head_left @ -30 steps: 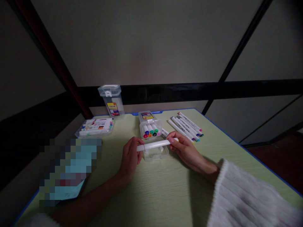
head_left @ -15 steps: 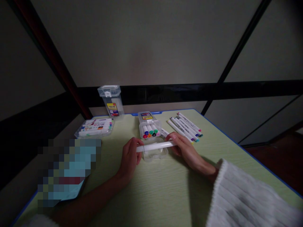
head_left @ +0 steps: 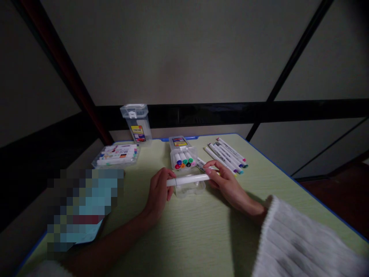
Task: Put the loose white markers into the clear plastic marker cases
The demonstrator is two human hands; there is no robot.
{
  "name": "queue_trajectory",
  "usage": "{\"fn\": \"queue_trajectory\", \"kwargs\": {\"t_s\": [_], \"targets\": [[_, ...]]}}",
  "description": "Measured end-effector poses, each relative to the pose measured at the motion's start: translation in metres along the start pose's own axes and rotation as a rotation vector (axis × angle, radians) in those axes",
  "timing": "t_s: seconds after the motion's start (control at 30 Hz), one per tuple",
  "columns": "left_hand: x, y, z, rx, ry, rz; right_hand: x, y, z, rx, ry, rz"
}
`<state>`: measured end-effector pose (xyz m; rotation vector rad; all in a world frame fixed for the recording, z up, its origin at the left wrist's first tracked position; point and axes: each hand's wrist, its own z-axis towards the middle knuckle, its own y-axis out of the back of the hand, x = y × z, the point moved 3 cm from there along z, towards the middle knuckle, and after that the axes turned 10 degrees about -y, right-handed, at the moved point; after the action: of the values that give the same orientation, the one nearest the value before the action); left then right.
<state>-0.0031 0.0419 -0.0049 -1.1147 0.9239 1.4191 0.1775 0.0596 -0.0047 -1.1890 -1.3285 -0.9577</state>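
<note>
A white marker [head_left: 188, 179] is held level between both hands above the table. My left hand [head_left: 158, 194] is closed on its left end, where a seam shows near the fingertips. My right hand [head_left: 226, 187] pinches the other end with thumb and fingers. Behind and partly below the marker lies a clear plastic lid or tray [head_left: 190, 190]. Just beyond it, a clear marker case [head_left: 183, 161] lies on its side, with several coloured marker ends facing me. Another white marker [head_left: 201, 164] rests beside that case, partly covered by my right hand.
Several loose white markers [head_left: 226, 154] lie fanned out at the back right. A clear upright case [head_left: 138, 125] stands at the back left. In front of it lies a flat clear pack of markers [head_left: 117, 156]. A blurred tablet-like object [head_left: 95, 204] sits on the table [head_left: 184, 238] at the left.
The fingers of my right hand have shifted on the marker's right end, with the index finger now raised a little. My left hand keeps its hold, and the marker has barely moved.
</note>
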Motion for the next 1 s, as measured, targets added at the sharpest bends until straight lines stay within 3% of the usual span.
{"fn": "queue_trajectory", "kwargs": {"t_s": [0.43,0.8,1.0], "targets": [[0.0044,0.0020,0.0006,0.003,0.007,-0.017,0.0001,0.0026,0.0010,0.089,0.114,0.016],[-0.0026,-0.0012,-0.0009,0.032,-0.003,0.015,-0.0002,0.0012,0.0031,0.023,-0.032,-0.102],[-0.0026,-0.0009,-0.0010,0.030,-0.001,0.007,0.0005,0.0000,0.0019,0.026,0.003,-0.024]]}}
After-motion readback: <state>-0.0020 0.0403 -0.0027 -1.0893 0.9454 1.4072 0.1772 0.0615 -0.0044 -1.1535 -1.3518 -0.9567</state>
